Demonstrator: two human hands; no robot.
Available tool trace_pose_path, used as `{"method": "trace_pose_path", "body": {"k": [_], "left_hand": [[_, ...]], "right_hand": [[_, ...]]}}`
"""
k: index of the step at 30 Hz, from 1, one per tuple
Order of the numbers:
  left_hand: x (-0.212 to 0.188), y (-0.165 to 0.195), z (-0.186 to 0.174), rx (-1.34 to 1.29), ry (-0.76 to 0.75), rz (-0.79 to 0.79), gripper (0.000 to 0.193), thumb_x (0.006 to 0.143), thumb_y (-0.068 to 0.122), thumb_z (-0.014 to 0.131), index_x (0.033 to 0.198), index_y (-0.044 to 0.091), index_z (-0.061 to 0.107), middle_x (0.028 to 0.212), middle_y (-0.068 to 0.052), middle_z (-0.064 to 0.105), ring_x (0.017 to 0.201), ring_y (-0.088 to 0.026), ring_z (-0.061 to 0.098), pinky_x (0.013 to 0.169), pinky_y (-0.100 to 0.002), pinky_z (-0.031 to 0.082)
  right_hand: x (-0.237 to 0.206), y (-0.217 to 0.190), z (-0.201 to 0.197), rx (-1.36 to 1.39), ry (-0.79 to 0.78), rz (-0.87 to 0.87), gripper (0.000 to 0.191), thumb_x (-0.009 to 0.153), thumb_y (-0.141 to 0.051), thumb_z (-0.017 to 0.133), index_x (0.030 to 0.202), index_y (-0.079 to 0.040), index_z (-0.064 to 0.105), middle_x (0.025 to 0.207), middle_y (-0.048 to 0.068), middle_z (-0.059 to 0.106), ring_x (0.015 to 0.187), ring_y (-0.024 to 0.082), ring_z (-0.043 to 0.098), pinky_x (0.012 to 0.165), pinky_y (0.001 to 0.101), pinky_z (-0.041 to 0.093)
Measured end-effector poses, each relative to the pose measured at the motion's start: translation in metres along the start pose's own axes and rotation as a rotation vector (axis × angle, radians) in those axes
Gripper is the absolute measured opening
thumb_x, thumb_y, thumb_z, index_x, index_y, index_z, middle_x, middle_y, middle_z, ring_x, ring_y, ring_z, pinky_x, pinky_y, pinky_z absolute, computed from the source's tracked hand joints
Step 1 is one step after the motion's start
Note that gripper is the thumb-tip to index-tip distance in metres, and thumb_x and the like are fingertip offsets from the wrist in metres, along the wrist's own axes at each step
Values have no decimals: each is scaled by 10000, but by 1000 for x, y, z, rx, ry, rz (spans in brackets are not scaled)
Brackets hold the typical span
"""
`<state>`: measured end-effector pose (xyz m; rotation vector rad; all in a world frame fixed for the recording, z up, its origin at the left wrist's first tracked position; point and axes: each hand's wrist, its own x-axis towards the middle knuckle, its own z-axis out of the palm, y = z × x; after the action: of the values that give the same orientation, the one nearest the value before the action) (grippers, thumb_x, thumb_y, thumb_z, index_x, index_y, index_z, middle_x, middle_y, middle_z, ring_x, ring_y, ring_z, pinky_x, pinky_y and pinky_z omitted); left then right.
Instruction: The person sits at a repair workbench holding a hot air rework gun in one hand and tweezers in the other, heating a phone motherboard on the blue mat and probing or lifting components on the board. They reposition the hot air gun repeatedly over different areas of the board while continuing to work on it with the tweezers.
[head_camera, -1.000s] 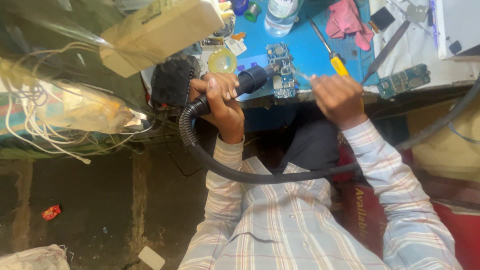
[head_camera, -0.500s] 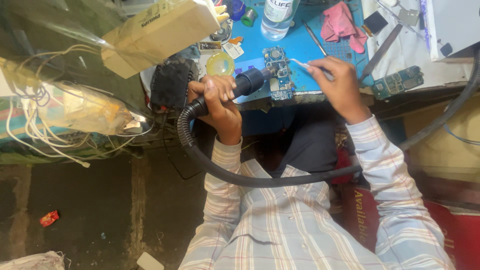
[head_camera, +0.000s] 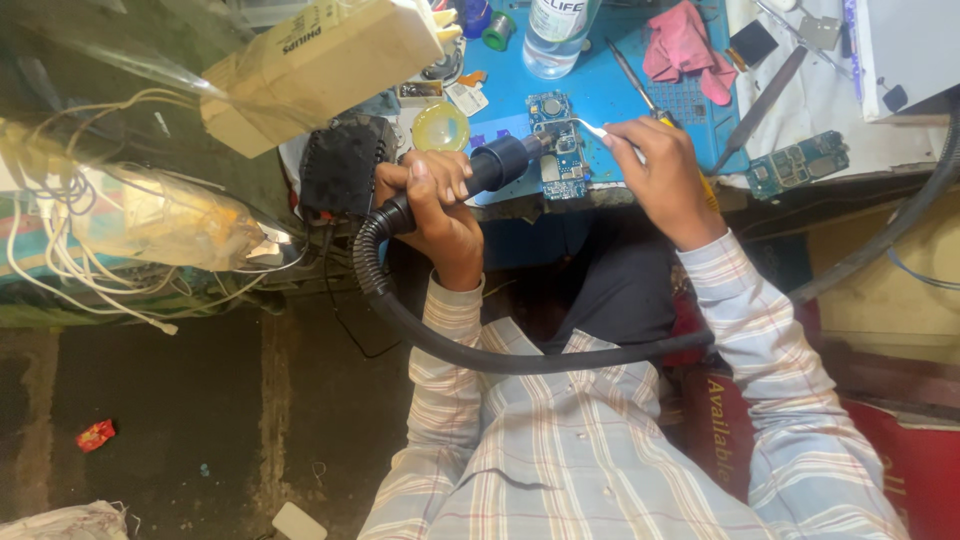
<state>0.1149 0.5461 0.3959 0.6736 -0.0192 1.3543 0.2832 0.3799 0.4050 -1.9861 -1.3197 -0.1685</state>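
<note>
While the left hand (head_camera: 440, 195) grips the stiff hot-air nozzle (head_camera: 500, 165), right hand (head_camera: 665, 165) pinches tweezers (head_camera: 592, 128) over that fragile circuit board (head_camera: 560, 150) near the mat's (head_camera: 610, 85) edge; I'd hold it by edges only.

A long cream carton (head_camera: 320, 60) with dark print is seen tilted at the counter's left end. A clear bottle (head_camera: 558, 35) with a white-and-blue label stands at the blue mat's far edge. A crumpled clear plastic bag (head_camera: 160, 225) of yellowish contents lies at left. A small red wrapper (head_camera: 96, 434) lies on the floor.
</note>
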Motion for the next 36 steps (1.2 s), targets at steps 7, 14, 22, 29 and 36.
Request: {"method": "trace_pose_path", "body": {"k": [7, 14, 22, 29, 36], "left_hand": [[0, -1, -1, -5, -7, 5, 231, 1011, 38, 523, 857, 89, 359, 691, -30, 390, 647, -153, 406, 735, -391, 442], [0, -2, 0, -8, -8, 13, 233, 1021, 38, 521, 863, 88, 357, 697, -28, 388, 651, -149, 402, 738, -393, 440], [0, -1, 1, 5, -11, -1, 237, 1018, 40, 523, 858, 86, 354, 690, -39, 398, 651, -163, 421, 745, -396, 447], [1, -1, 1, 6, -8, 4, 229, 1012, 37, 518, 856, 81, 357, 687, -40, 403, 644, -167, 425, 739, -393, 448], [0, -1, 2, 18, -8, 14, 234, 1017, 40, 518, 853, 84, 356, 687, -43, 404, 643, -161, 419, 732, -391, 449]], "right_hand": [[2, -12, -16, -144, -51, -91, 129, 1016, -75, 706, 1118, -3, 736, 946, 165, 665, 861, 355, 650, 732, 431, 499], [-3, -26, -24, -250, -35, -82, 133, 1006, -105, 750, 1121, -37, 746, 966, 132, 656, 814, 335, 654, 687, 418, 494], [-10, -29, -15, -224, -23, -37, 146, 988, -105, 765, 1118, -44, 741, 975, 110, 639, 819, 317, 657, 699, 408, 499], [-1, -27, -12, -196, 4, -62, 147, 1000, -85, 752, 1139, -38, 739, 981, 115, 638, 820, 313, 661, 697, 403, 503], [27, -28, -27, -477, -159, -266, 73, 962, -84, 734, 1026, -53, 718, 938, 118, 613, 858, 328, 672, 667, 440, 481]]}}
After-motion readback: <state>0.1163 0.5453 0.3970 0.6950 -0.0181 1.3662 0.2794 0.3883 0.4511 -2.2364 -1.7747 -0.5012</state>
